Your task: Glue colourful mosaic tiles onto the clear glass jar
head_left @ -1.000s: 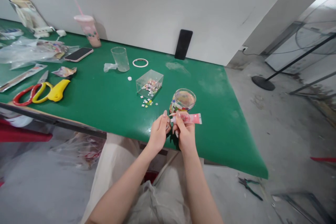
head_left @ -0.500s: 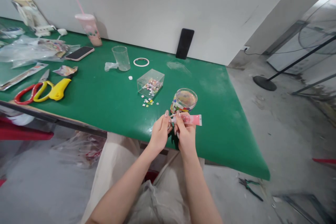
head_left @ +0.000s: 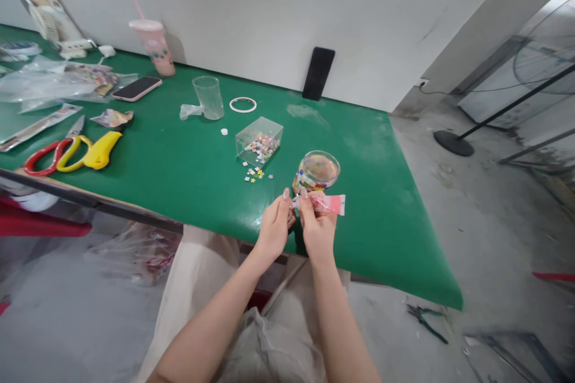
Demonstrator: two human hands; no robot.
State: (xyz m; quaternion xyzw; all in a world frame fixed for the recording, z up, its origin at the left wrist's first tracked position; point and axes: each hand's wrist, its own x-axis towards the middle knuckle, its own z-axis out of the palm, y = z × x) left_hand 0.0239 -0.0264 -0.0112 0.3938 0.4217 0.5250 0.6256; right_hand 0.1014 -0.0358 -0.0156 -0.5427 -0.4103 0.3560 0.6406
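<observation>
My right hand [head_left: 318,228] is closed around a small pink squeeze tube [head_left: 330,204], whose nozzle points left. My left hand [head_left: 275,224] is pinched at the nozzle end; whatever sits between its fingertips is too small to make out. Just beyond the hands stands a glass jar [head_left: 320,170] with colourful mosaic pieces on its side, partly hidden by the fingers and tube. A clear plastic box [head_left: 259,142] lies farther left with many small tiles in it. Several loose tiles [head_left: 254,175] are scattered in front of the box.
On the green table [head_left: 381,221] are a clear cup [head_left: 209,97], a white ring [head_left: 243,105], red-handled scissors [head_left: 47,157], a yellow-handled tool [head_left: 102,150], a phone [head_left: 137,89] and a pink tumbler [head_left: 155,48]. A black phone-like slab [head_left: 318,73] leans on the wall. Pliers [head_left: 426,321] lie on the floor.
Both hands hold nearly the same pose at the tube's nozzle. The whole view has shifted very slightly; no object has visibly been moved.
</observation>
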